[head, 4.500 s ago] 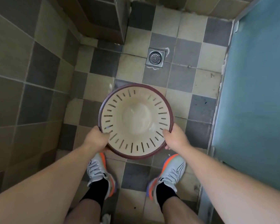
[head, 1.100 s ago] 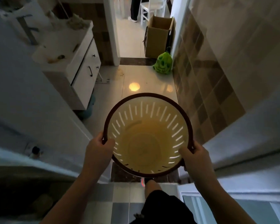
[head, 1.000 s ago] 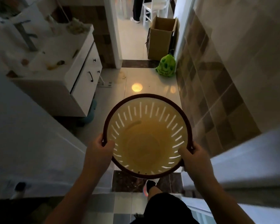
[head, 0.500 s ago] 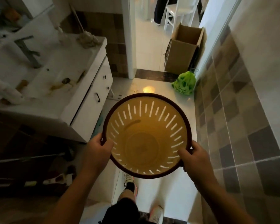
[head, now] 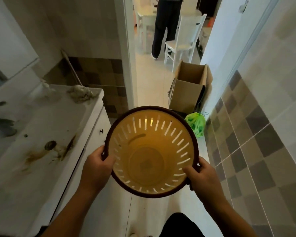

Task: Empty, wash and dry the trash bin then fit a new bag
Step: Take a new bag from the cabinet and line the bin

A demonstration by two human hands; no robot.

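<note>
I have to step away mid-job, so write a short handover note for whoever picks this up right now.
Left hand grips the trash bin at its near-left rim; right hand grips the near-right rim. The bin is held in the air, mouth up, beside the white vanity.
Done: bin is empty, no bag in it.
Cannot tell if it is washed or dry.
Left: fit a new bag. A green bag lies on the floor by the cardboard box ahead.

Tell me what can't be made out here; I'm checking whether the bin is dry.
Head view only:
- trash bin outside: hidden by its own rim.
- Wetness inside: too dim to tell.
- left hand, right hand fingers: under the rim.
- green bag contents: opaque.
</note>
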